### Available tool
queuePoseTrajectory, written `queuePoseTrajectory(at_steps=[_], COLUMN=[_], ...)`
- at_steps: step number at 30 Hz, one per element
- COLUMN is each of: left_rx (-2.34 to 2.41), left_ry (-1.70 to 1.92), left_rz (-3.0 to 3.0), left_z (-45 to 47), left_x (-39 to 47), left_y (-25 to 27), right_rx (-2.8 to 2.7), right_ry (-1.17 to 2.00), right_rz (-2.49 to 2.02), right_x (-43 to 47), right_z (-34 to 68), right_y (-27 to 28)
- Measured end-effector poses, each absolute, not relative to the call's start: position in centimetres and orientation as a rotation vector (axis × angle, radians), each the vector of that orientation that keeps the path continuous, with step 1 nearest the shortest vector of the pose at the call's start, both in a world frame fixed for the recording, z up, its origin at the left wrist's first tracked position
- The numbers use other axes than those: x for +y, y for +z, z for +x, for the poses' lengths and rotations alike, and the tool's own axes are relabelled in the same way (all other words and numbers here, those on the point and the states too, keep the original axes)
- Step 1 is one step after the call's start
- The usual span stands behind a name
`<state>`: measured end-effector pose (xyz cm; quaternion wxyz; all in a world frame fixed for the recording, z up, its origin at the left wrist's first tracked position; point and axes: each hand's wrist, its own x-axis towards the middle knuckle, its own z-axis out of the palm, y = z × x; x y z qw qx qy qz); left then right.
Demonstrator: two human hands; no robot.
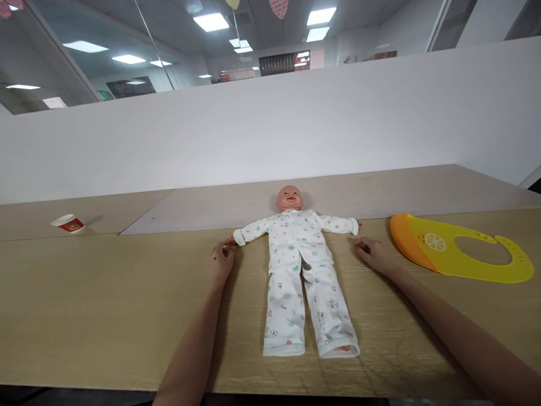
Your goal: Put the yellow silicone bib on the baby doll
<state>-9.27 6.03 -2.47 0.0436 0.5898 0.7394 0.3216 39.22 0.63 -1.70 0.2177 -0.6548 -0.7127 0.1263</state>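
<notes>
A baby doll (301, 242) lies on its back on the table, its arms spread and its head toward the wall. White patterned pyjamas cover it, a long-sleeved top and trousers (285, 310). My left hand (222, 262) rests beside the doll's sleeve end on the left, fingers curled in close to the doll's small hand (230, 241); whether they touch is hard to make out. On the other side, my right hand (374, 255) lies on the table with loosely closed fingers, apart from the doll's other sleeve (344, 224). Nothing shows in it.
To the right of my right hand lies a yellow and orange bib (452, 270) with a citrus slice print. A red and white paper cup (70, 224) lies tipped at the far left. Behind the table (127, 304) stands a white wall (236, 135) with glass above.
</notes>
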Motion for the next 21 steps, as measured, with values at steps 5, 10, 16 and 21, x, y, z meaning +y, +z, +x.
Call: queuePoseTrajectory(at_steps=[5, 10, 16, 21], left_rx=[2.258, 2.323, 2.342, 2.360], left_ry=[0.968, 0.897, 0.867, 0.869], left_rz=[1.829, 1.880, 1.808, 1.784], left_z=[-9.2, -8.5, -8.2, -8.3], left_x=[6.0, 5.6, 5.3, 5.5], left_y=[-2.6, -2.0, -1.4, -1.5], right_rx=[-1.968, -1.947, -1.949, -1.960], right_ry=[0.348, 0.358, 0.357, 0.353], right_rz=[-1.824, -1.821, -1.836, -1.851], right_x=[0.6, 0.4, 0.4, 0.6], right_z=[39.2, 38.9, 38.9, 39.2], right_y=[-1.7, -1.3, -1.1, -1.6])
